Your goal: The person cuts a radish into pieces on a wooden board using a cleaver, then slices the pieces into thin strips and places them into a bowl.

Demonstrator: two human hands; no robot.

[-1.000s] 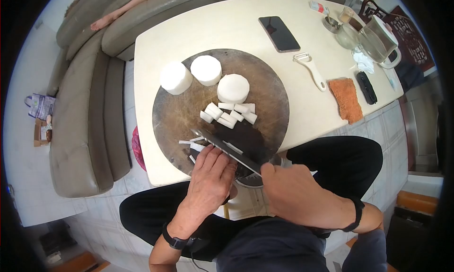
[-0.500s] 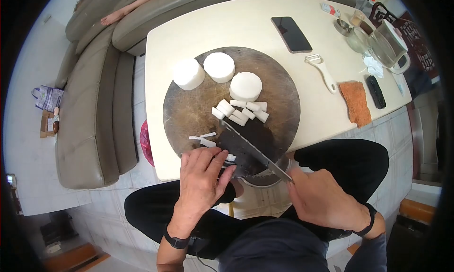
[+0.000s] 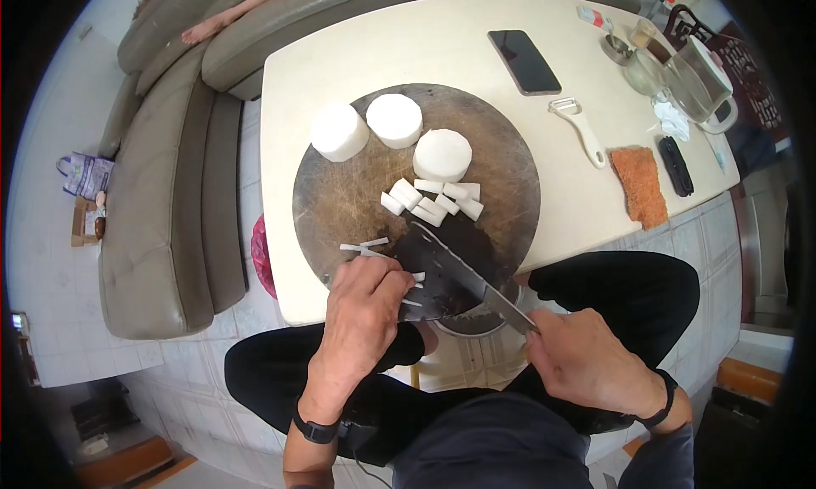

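At the near edge of the round cutting board (image 3: 340,200), radish strips (image 3: 416,277) lie pinned under the curled fingers of the left hand (image 3: 361,306), beside the cleaver (image 3: 442,272) blade. The right hand (image 3: 582,366) is closed around the cleaver's handle. Cut sticks (image 3: 432,198) and three radish rounds (image 3: 442,155) sit farther back.

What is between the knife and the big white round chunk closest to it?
A little heap of cut white pieces lies on the cutting board, between the round chunk and the knife. The head view shows it.
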